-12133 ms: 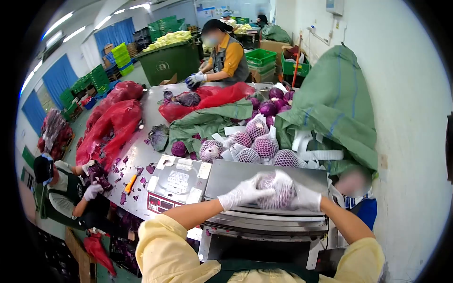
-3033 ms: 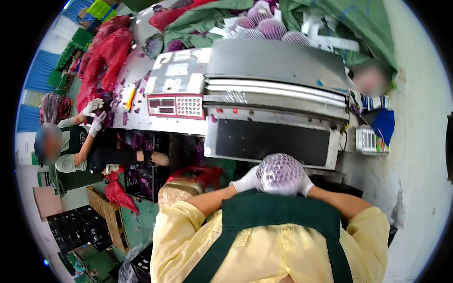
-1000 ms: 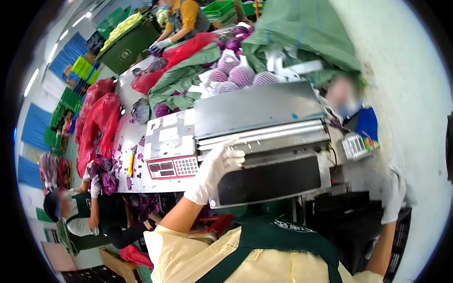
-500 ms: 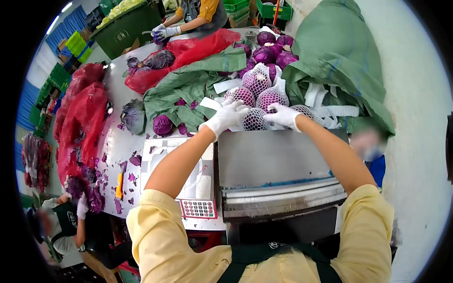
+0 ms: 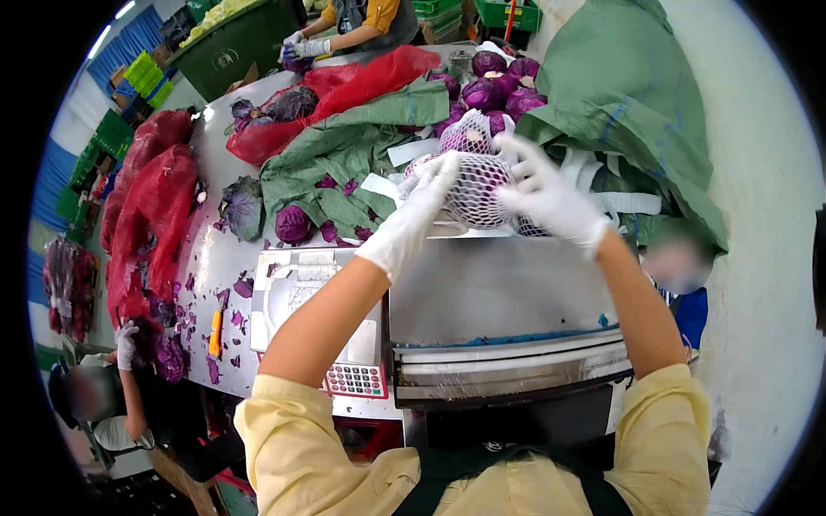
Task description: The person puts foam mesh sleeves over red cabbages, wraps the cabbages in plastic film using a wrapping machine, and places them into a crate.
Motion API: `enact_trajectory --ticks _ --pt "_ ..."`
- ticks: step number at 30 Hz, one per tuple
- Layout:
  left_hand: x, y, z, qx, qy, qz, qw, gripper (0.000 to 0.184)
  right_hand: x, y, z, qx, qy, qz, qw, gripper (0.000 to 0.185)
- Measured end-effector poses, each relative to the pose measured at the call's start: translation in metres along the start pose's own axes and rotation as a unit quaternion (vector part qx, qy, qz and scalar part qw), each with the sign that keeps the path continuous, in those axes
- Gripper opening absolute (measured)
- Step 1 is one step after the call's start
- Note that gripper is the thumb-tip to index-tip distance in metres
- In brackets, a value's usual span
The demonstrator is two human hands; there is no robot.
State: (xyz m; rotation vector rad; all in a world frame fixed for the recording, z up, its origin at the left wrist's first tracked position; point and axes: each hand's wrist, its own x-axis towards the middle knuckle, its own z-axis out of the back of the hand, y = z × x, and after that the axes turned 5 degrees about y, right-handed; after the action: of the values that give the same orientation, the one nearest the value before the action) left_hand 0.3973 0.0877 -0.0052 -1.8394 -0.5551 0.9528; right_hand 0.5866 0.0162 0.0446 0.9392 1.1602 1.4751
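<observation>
A purple cabbage in a white foam net (image 5: 478, 191) is raised between my two gloved hands above the back edge of the steel machine. My left hand (image 5: 411, 219) grips its left side, fingers pointing up along the net. Against its right side, my right hand (image 5: 555, 196) curves, thumb and fingers round the net. Right behind it sits another netted cabbage (image 5: 465, 133), with part of one more showing by my left fingers. Bare purple cabbages (image 5: 487, 93) are piled farther back.
The steel-topped machine (image 5: 499, 288) stands in front of me, beside a scale (image 5: 355, 378). A green sack (image 5: 628, 77) lies right. Left are a loose cabbage (image 5: 293, 224), leaf scraps, a yellow-handled cutter (image 5: 215, 334) and red mesh sacks (image 5: 155, 224). Two co-workers handle cabbages nearby.
Both hands have closed in on a netted cabbage from the front of the group and lifted it toward me. The co-worker at lower left has shifted a hand.
</observation>
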Motion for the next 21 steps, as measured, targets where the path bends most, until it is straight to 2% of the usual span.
enact_trajectory --ticks 1,2,3,4,5,6,8,10,11,12,13,14,16,17,20,21 --pt "-0.012 -0.003 -0.01 0.006 0.001 -0.003 1.0 0.064 -0.009 0.002 0.029 0.025 0.019 0.085 0.996 0.055" --pt "-0.024 -0.003 -0.022 -0.06 0.042 0.013 0.997 0.066 -0.024 0.008 0.042 0.103 -0.033 0.054 0.993 0.045" --pt "-0.042 -0.008 -0.041 -0.126 0.083 0.03 0.988 0.068 -0.035 0.005 0.044 0.095 -0.047 0.079 0.991 0.042" --pt "-0.059 -0.01 -0.071 -0.196 0.033 0.023 0.98 0.072 -0.044 -0.006 0.041 0.086 -0.062 0.103 0.989 0.039" --pt "-0.061 0.006 -0.084 -0.18 0.054 0.011 0.982 0.071 -0.054 -0.014 0.022 0.181 -0.084 0.093 0.975 0.036" --pt "-0.069 0.018 -0.099 -0.143 0.049 0.0 0.989 0.069 -0.083 0.0 0.0 0.375 -0.045 -0.042 0.925 0.033" --pt "-0.074 0.056 -0.118 -0.09 0.014 -0.013 0.996 0.065 -0.107 -0.032 -0.003 0.45 -0.08 -0.087 0.885 0.028" --pt "-0.057 0.101 -0.131 -0.029 -0.059 -0.124 0.99 0.063 -0.129 -0.041 -0.002 0.364 -0.125 -0.071 0.92 0.026" --pt "-0.043 0.126 -0.138 0.022 -0.087 -0.187 0.978 0.063 -0.132 -0.068 -0.004 0.22 -0.155 -0.006 0.963 0.026" --pt "-0.047 0.126 -0.152 0.072 -0.114 -0.248 0.959 0.062 -0.14 -0.075 -0.005 0.084 -0.157 0.015 0.984 0.026" --pt "-0.059 0.128 -0.153 0.113 -0.084 -0.284 0.948 0.06 -0.145 -0.081 -0.006 0.098 -0.155 0.004 0.983 0.027" --pt "-0.066 0.124 -0.154 0.115 -0.084 -0.283 0.949 0.06 -0.15 -0.077 -0.008 0.111 -0.153 -0.006 0.982 0.027" --pt "-0.075 0.115 -0.159 -0.011 -0.01 -0.096 0.995 0.059 -0.161 -0.067 -0.006 0.285 -0.145 -0.057 0.946 0.029" --pt "-0.088 0.11 -0.168 -0.047 -0.039 -0.062 0.996 0.059 -0.161 -0.076 -0.002 0.353 -0.12 -0.09 0.924 0.031" --pt "-0.087 0.119 -0.171 -0.047 -0.04 -0.094 0.994 0.063 -0.163 -0.088 0.005 0.339 -0.088 -0.104 0.931 0.031" --pt "-0.086 0.117 -0.169 -0.042 -0.028 -0.085 0.995 0.064 -0.166 -0.072 0.008 0.319 -0.098 -0.169 0.928 0.032"
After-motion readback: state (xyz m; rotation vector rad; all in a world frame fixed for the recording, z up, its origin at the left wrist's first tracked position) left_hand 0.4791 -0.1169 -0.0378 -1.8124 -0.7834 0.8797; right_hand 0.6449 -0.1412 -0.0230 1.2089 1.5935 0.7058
